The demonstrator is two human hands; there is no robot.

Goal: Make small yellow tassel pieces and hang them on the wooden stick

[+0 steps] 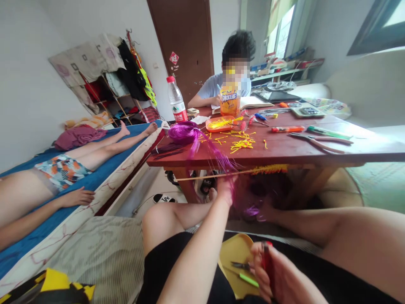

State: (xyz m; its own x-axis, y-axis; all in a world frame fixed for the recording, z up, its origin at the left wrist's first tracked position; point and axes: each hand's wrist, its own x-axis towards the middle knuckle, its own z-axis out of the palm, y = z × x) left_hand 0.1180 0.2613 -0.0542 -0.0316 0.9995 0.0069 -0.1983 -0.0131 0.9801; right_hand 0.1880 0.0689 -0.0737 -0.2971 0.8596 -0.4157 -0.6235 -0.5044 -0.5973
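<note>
My left hand [225, 188] reaches forward under the table's front edge and is closed on a thin stick [215, 175] with purple strands [218, 157] hanging over it. The strands trail down from a purple bundle [183, 131] on the red-brown table [284, 147]. My right hand [272, 270] rests in my lap, closed around a red tool [268, 257]. A yellow tray [234, 253] with small scissors [241, 265] and a green piece [248, 279] lies on my lap beside it.
Yellow strips [240, 143] and an orange dish [221, 123] lie on the table, with pliers [316, 142], a water bottle [176, 100] and a snack can [229, 100]. A person sits across the table. Another person lies on the blue bed [95, 179] at left.
</note>
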